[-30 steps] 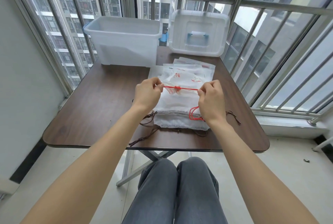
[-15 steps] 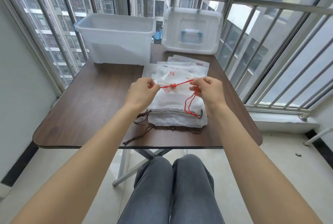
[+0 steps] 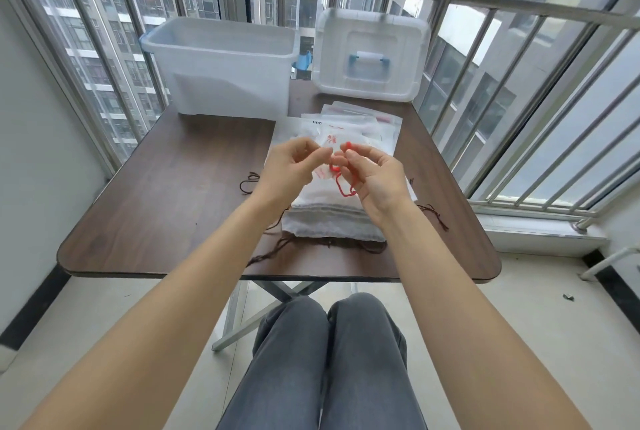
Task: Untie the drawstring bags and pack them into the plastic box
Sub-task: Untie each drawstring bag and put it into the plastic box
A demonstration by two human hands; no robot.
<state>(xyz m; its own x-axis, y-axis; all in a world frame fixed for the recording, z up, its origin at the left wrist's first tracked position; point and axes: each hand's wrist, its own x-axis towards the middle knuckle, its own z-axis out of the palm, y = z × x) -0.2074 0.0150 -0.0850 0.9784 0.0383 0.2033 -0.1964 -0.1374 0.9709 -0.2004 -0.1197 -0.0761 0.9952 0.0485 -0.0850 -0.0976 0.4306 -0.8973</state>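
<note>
Hands meet above the stack of white drawstring bags near the middle of the brown table. The right hand pinches the red drawstring between thumb and fingertips, a red knot showing at its tips and a loop hanging down over the top bag. The left hand is just beside it, thumb and forefinger brought close together; whether they grip the cord cannot be told. Brown cords trail from the stack's near and left edges. At the far side stand the plastic box, on the left, and its lid, propped upright to the right. Clear packets lie beyond the bags.
</note>
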